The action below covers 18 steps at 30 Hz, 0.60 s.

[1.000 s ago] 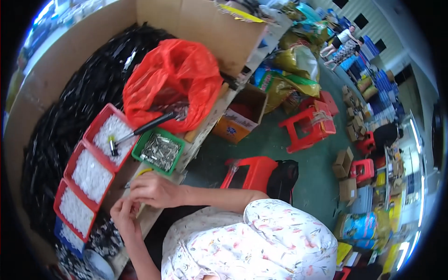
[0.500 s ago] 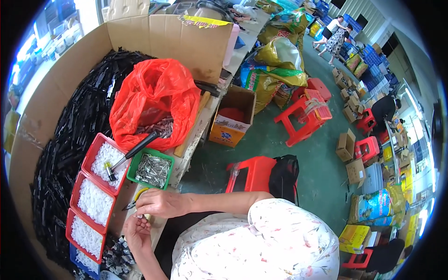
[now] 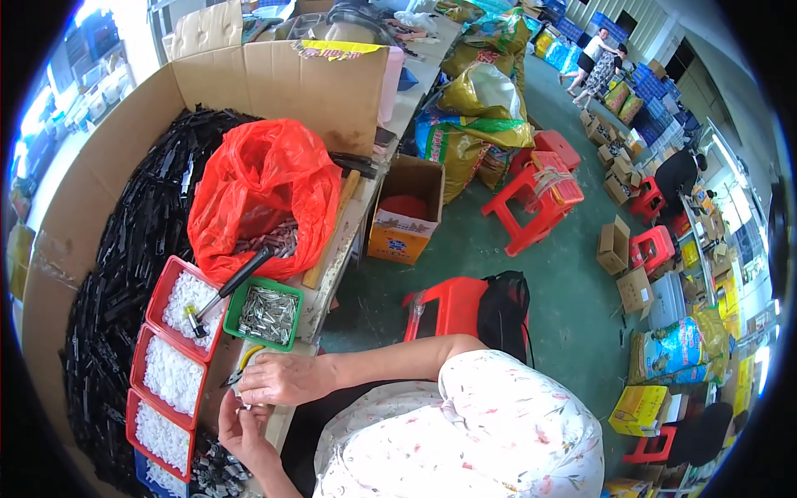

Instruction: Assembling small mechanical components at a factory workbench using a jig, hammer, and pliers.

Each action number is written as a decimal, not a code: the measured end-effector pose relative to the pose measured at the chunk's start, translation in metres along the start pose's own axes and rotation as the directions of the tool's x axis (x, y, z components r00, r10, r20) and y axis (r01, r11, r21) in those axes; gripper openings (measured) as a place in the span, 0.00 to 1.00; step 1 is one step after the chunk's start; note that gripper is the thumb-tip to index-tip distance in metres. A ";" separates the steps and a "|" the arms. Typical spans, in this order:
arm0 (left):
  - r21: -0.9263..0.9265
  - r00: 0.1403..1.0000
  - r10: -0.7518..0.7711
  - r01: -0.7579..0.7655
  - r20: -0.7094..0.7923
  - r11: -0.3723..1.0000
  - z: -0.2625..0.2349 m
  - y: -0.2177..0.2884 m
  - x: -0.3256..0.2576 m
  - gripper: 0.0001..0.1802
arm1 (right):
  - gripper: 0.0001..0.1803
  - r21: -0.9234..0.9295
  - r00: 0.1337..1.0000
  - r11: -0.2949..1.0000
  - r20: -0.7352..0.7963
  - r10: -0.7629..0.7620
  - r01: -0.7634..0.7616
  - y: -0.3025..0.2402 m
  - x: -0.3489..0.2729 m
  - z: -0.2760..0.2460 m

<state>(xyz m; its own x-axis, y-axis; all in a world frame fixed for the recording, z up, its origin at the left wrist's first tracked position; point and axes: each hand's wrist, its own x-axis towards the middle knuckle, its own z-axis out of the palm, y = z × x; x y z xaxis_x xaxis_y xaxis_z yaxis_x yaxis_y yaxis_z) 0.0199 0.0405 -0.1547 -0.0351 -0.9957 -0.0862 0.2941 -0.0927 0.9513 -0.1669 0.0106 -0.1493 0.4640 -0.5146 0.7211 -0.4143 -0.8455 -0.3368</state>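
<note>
My right hand (image 3: 282, 378) and my left hand (image 3: 242, 432) meet at the table's near edge, fingers pinched together on a small dark part (image 3: 246, 406). Yellow-handled pliers (image 3: 243, 362) lie just beyond my right hand's fingers, touching or almost touching them. A green tray of small metal pieces (image 3: 267, 314) sits right behind the pliers. Three red trays of small white pieces (image 3: 173, 375) stand in a row to the left, and a black-handled hammer (image 3: 226, 292) rests across the farthest one.
A red plastic bag (image 3: 266, 195) holding metal parts stands behind the trays. A big pile of black plastic strips (image 3: 124, 257) fills a tall cardboard surround (image 3: 274, 79). Red stools (image 3: 452, 303), boxes and sacks stand on the green floor; people are far off.
My hands have stayed together at the table edge, working on the small part. The view has swung, so the trays and bag sit higher and more to the right.
</note>
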 end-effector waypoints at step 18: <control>0.481 0.921 0.323 -0.389 0.217 0.786 -0.005 -0.002 0.001 0.12 | 0.10 0.293 0.975 0.932 0.004 0.223 -0.215 -0.011 -0.007 0.000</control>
<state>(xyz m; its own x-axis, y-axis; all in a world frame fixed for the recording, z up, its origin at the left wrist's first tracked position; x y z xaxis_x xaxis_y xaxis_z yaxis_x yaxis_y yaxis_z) 0.0239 0.0396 -0.1580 -0.1450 -0.9454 0.2920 -0.2145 0.3181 0.9235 -0.1658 0.0233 -0.1513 0.3624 -0.6910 0.6254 -0.2562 -0.7191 -0.6460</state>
